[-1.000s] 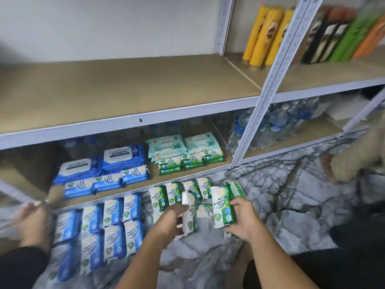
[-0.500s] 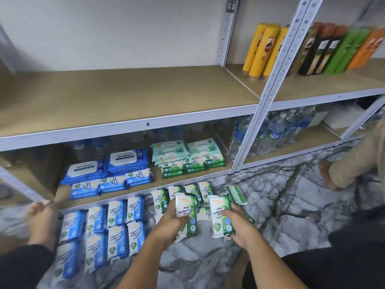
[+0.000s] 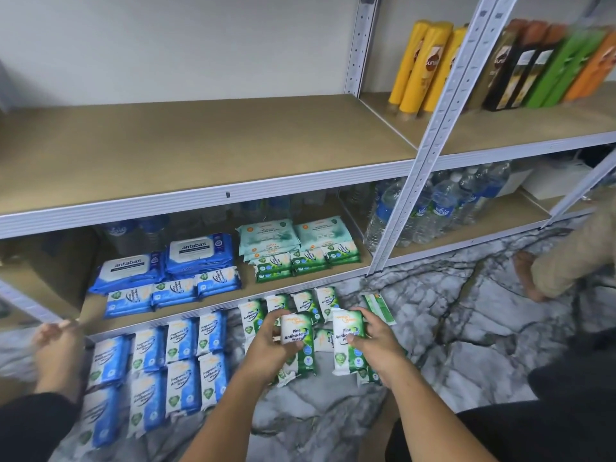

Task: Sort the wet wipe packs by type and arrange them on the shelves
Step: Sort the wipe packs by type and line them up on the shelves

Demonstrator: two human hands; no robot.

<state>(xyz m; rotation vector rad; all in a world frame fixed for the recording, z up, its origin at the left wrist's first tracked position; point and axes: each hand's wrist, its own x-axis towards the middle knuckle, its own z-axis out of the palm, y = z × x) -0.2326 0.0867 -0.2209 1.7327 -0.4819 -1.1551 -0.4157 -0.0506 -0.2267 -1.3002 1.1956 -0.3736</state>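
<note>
Wipe packs were seen in three places: in hand, on the floor (image 3: 466, 328) and on the lower shelf (image 3: 90, 308). The left hand (image 3: 270, 348) was curled round one green pack (image 3: 295, 335), with the label "Pine Antibacterial Wipes" turned to the camera. The right hand (image 3: 378, 348) was curled round a second green pack (image 3: 346, 341) with the same label. Both packs were held upright, side by side but apart, above the floor just in front of the lower shelf. More green packs were glimpsed under each hand; whether they were gripped or lying could not be told.

A green row (image 3: 300, 303) was laid on the floor behind the hands, near the shelf edge, with a stray pack (image 3: 378, 308) tilted at its right end. Blue packs (image 3: 180, 358) were laid in rows on the floor to the left.

On the lower shelf, blue shelf packs (image 3: 173, 291) were lined up front left, with two "antabax" packs (image 3: 196, 253) behind. Green shelf packs (image 3: 306, 261) were stacked front right, with mint packs (image 3: 296, 231) behind.

Water bottles (image 3: 443, 208) were stood in the next bay, with yellow bottles (image 3: 423, 65) on the shelf above. Another person's hand (image 3: 56, 345) was seen far left, blurred, and a foot (image 3: 526, 275) was planted on the floor at right.
</note>
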